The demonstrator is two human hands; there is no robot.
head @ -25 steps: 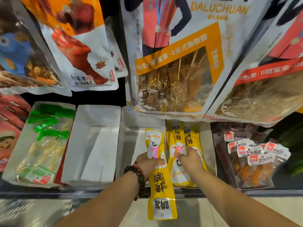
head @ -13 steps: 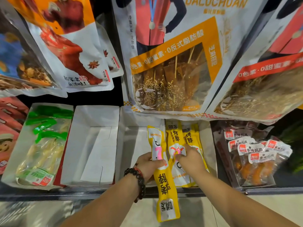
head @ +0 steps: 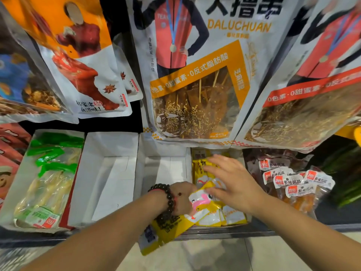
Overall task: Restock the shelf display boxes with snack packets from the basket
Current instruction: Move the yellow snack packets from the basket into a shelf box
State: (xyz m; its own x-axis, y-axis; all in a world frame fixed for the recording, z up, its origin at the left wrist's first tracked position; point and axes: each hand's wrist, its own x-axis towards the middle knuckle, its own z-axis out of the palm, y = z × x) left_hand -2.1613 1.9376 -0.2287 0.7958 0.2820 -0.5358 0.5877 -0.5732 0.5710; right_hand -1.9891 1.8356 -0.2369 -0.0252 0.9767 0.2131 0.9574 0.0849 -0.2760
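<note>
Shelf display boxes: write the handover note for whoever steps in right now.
Left hand: closed on a yellow snack packet, tilted, its lower end hanging past the shelf edge.
Right hand: open, fingers spread flat over the yellow packets in the yellow packet box.
Done: that box partly filled; green packet box and red-label packet box hold stock.
Left: lay the held packet in, then fill the two empty white boxes and. The basket is out of view.
</note>
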